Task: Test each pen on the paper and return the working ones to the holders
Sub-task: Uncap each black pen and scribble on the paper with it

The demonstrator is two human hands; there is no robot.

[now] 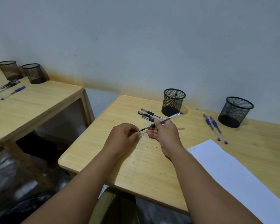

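Both forearms are reaching in from the near edge over the wooden desk point(136, 165), and the white paper point(229, 172) is lying on its near right, with what may be a faint scribble at its far corner. Two black mesh holders are standing at the far side, the left holder point(174, 102) close behind the hands and the right holder point(235, 112) well apart toward the right; both are looking empty.

At the middle, the right hand point(166, 135) is closing around the barrel of a black pen point(164, 120), whose back end is pointing far and right. The left hand point(124, 136) is pinching narrowly at the pen's tip end, probably working its cap, though no cap is showing clearly. A straight pull along the barrel, with the right hand gripping firmly, would serve best.

Three more black pens point(148, 116) are lying just behind the hands, and two blue pens point(214, 128) are resting between the paper and the right holder. Nothing is blocking the swing to the paper. On the left, a second desk point(39, 104) is carrying further holders and pens.
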